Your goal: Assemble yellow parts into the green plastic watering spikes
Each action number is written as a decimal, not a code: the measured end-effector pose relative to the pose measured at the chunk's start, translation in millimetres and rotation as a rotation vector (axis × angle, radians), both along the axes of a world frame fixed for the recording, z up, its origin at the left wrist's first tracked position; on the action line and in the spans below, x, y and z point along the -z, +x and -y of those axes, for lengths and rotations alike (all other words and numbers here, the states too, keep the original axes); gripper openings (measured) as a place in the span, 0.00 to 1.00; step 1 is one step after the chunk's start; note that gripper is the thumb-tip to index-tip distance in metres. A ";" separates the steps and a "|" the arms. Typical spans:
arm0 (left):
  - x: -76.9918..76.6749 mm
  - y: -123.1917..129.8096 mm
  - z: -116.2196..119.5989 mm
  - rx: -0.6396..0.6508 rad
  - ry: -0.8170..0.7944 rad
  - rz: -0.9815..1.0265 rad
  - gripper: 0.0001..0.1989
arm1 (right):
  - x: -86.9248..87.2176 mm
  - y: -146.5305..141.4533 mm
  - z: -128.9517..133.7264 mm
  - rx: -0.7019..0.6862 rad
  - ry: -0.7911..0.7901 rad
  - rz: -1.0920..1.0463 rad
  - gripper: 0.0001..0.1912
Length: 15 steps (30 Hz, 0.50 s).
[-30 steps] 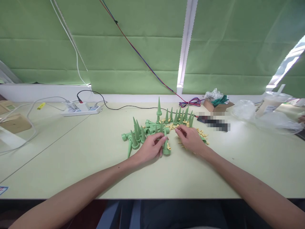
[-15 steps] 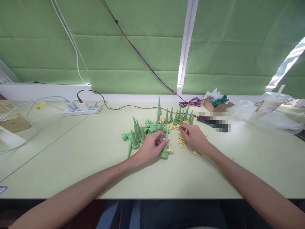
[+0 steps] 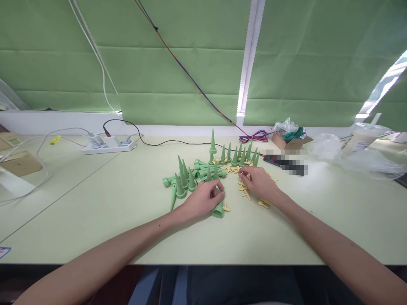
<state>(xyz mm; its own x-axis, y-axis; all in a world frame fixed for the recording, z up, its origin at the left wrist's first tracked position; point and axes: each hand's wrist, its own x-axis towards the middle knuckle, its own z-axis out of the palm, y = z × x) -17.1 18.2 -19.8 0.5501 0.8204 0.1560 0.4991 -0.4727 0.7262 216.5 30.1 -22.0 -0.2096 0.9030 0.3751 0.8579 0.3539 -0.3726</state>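
Far left, a white power strip (image 3: pixel 110 147), hard and boxy, with a thin black cord (image 3: pixel 174 141) trailing behind the work; could sweep pieces over if snagged.

Next, a cluster of green cones (image 3: pixel 180 188), some upright on round collars, others lying heaped. Likely to topple in a chain if brushed by the wrist, being narrow, tapering and closely set. Apparently moulded plastic, smooth and matte.

Then the left hand (image 3: pixel 203 199), thumb and fingers curled round the held cone (image 3: pixel 218 211), near the front of the cluster. Tilted, with its round, hollow base toward the near edge of the table (image 3: pixel 190 245); might roll or slip if loosely pinched, given the smooth taper. Farther back, a stacked cone (image 3: pixel 213 142), perched on another; easily toppled by a bump.

Just right of the held cone's base, a yellow tee (image 3: pixel 226 208); cannot tell whether seated or merely beside it. Could come loose if knocked, if only shallowly fitted.

Further right, the right hand (image 3: pixel 258 181), fingertips drawn close above scattered yellow tees (image 3: pixel 246 194); cannot tell whether clamped on one. Thin, branching, stiff-looking; could come up in twos because of interlocking arms.

Far right, limp clear plastic bags (image 3: pixel 324 145) and a tall cup (image 3: pixel 355 139) with a straw; could spill if tipped by a wide reach.
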 end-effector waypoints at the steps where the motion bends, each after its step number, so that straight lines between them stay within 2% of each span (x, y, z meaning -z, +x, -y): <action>1: 0.0 0.0 0.5 0.000 0.018 -0.003 0.11 | 0.7 0.4 -0.4 0.001 0.005 0.002 0.10; 5: -3.0 -0.9 3.2 0.013 0.068 -0.029 0.17 | 4.7 3.3 -4.3 0.017 0.041 -0.003 0.12; 11: -12.6 -6.1 7.2 0.164 0.188 -0.205 0.21 | 9.0 5.5 -7.8 0.030 0.057 -0.002 0.17; 15: -14.2 -7.6 6.9 0.221 0.225 -0.241 0.22 | 10.1 3.0 -6.5 0.030 0.039 0.060 0.21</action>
<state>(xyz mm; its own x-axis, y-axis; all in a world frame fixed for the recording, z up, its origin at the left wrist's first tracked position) -24.7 11.3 -5.6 0.7522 0.6384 0.1633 0.5110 -0.7215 0.4673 219.5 36.6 -32.1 -0.2055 0.8943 0.3974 0.8888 0.3405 -0.3067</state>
